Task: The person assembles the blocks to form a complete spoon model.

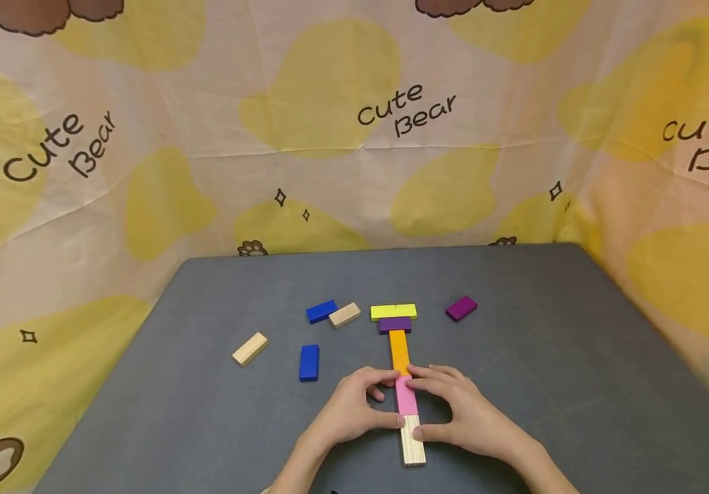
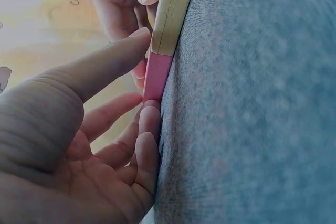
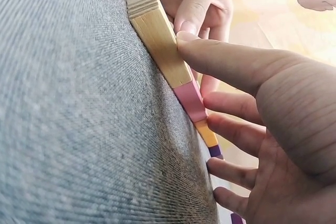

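Note:
A straight row of flat wooden blocks runs away from the near side: a plain wood block [image 1: 413, 449], a pink block [image 1: 406, 398] and an orange block [image 1: 399, 350]. At its far end, a purple block [image 1: 394, 325] and a yellow block [image 1: 394, 312] lie crosswise. My left hand [image 1: 353, 405] touches the row's left side, thumb by the plain block and fingertips around the pink one. From the right, my right hand [image 1: 468, 412] rests its thumb on the plain block, with fingertips near the pink-orange joint. Neither hand wraps around a block.
Left of the row lie a blue block [image 1: 309, 363], another plain block [image 1: 250, 349], and a second blue block [image 1: 320, 311] touching a further plain block [image 1: 344, 315]. One more purple block [image 1: 462, 309] lies at the right. Behind the grey table [image 1: 545, 309] hangs a printed cloth [image 1: 329, 89].

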### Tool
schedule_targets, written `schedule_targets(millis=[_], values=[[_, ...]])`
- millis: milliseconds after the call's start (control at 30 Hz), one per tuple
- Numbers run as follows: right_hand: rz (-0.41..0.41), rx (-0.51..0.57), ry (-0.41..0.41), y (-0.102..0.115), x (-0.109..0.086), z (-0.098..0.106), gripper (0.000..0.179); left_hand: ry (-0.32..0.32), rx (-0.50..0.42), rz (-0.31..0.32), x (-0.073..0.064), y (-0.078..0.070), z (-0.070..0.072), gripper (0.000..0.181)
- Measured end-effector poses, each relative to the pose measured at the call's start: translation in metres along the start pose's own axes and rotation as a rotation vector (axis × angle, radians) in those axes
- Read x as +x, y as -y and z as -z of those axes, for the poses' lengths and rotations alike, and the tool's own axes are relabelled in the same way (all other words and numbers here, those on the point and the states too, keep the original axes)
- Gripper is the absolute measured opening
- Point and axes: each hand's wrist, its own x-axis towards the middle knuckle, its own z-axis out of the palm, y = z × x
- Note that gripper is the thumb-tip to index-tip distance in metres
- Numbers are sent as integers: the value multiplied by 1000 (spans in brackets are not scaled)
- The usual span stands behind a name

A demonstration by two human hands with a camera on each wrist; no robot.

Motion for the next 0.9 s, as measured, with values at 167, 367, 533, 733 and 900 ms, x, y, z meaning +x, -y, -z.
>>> schedule_targets(millis=[167,367,533,733,900], values=[[0,5,0,0,-1,-1,72,-5,12,13,-1,-1,-1,61],[14,6,-4,1,0,-1,71,-21,28,29,1,-2,-3,61],[21,9,-10,0,1,-1,71,-27,35,39,1,-2,-4,61],[30,8,-20,0,-2,-1,71,-27,36,45,0,-4,-5,62],[57,17,-37,0,-2,-1,71,-41,45,46,-1,-5,-5,62]])
